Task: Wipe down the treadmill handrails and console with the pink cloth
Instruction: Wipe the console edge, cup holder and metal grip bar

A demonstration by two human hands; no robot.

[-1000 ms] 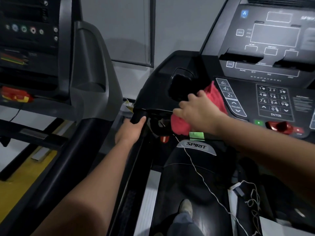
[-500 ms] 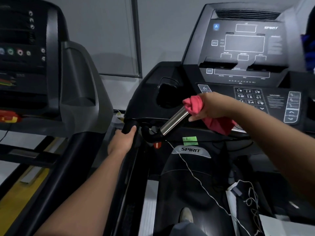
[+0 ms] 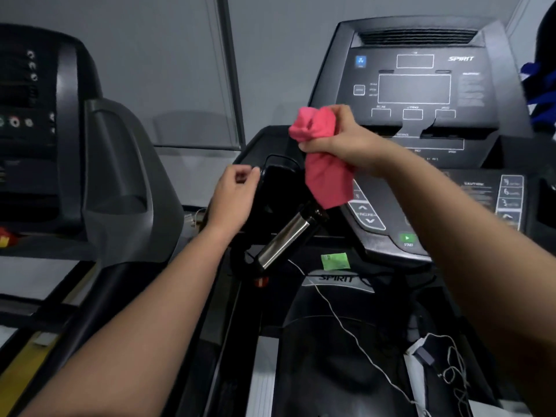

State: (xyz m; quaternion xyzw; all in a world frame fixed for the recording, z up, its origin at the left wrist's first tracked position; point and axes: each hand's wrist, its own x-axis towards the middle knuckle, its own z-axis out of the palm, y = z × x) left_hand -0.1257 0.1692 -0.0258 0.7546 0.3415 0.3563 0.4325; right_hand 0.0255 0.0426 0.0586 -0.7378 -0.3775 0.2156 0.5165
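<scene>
My right hand grips the bunched pink cloth in the air in front of the black treadmill console. The cloth's loose end hangs down over the top of the silver pulse grip, which slants down to the left below it. My left hand is raised beside the dark cup holder at the console's left, fingers loosely curled, holding nothing. The keypad panel lies right of the cloth, partly behind my right forearm.
A second treadmill stands close on the left with its grey upright and console. A white cord runs across the belt cover, and a tangle of cable with an adapter lies lower right. A green sticker sits below the console.
My right hand has lifted the cloth up off the silver grip. My left hand has let go of the black handrail end and risen to the cup holder.
</scene>
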